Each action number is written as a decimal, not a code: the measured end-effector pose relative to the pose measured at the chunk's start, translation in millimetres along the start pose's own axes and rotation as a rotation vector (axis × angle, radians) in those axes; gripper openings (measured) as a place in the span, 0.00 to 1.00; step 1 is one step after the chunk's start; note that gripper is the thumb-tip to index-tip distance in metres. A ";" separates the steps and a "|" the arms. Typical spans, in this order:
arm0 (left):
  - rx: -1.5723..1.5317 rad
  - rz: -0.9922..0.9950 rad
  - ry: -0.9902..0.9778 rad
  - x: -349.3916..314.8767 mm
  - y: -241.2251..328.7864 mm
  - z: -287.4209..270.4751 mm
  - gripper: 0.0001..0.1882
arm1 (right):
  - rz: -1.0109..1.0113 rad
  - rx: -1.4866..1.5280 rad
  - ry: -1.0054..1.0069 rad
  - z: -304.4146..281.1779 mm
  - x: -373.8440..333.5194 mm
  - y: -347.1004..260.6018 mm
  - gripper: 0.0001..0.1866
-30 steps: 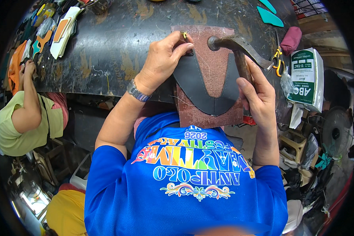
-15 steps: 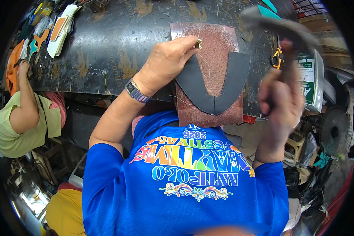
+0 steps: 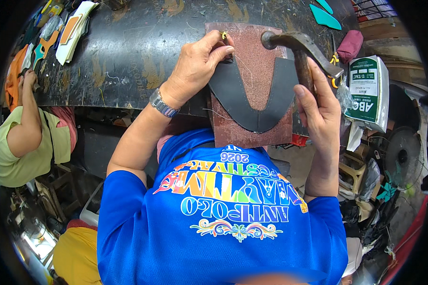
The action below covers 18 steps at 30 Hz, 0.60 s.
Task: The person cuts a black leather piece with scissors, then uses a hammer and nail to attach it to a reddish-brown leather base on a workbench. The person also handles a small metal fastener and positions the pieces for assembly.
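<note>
My right hand is closed round the handle of a hammer, whose head hangs over the upper right of a reddish-brown board. On the board lies a black U-shaped piece, perhaps leather, with a center seam and loose pale threads. My left hand rests by the piece's upper left arm. Between its thumb and fingers it pinches a short, slim metal punch; the fingers hide part of it, and a yellowish bit shows at the top.
The board sits on a dark, worn table. Teal pieces, a maroon pouch and a green-white can are at the right, near a fan. Stacked sheets lie upper left. Another person works at the far left.
The hammer, raised and blurred at the right before, has swung down and left over the board. My left hand has moved slightly up and left with the punch, whose tilt has changed.
</note>
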State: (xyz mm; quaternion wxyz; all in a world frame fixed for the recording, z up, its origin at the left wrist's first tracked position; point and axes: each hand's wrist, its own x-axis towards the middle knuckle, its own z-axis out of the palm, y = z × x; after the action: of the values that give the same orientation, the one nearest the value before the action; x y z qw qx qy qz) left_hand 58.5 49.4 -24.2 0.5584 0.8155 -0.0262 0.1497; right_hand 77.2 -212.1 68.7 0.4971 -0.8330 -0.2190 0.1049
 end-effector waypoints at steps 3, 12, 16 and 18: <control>0.019 0.008 0.007 -0.7 0.6 1.0 0.06 | -0.025 0.029 -0.020 3.4 -1.6 5.4 0.24; 0.197 0.141 -0.038 3.1 2.1 -1.8 0.09 | -0.069 0.027 -0.038 6.8 2.7 1.8 0.27; 0.326 0.350 0.003 0.7 5.1 3.6 0.08 | -0.218 0.144 0.162 1.3 -8.7 -24.9 0.27; 0.370 0.366 0.012 -3.7 7.7 8.0 0.09 | -0.385 0.429 0.110 -0.4 -6.4 -28.5 0.23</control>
State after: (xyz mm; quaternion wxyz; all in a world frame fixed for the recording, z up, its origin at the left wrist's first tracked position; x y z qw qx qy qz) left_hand 55.1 38.7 -20.9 0.3636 0.8846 -0.1423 0.2551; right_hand 64.3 -203.8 93.5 0.6837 -0.6566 -0.3186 0.0070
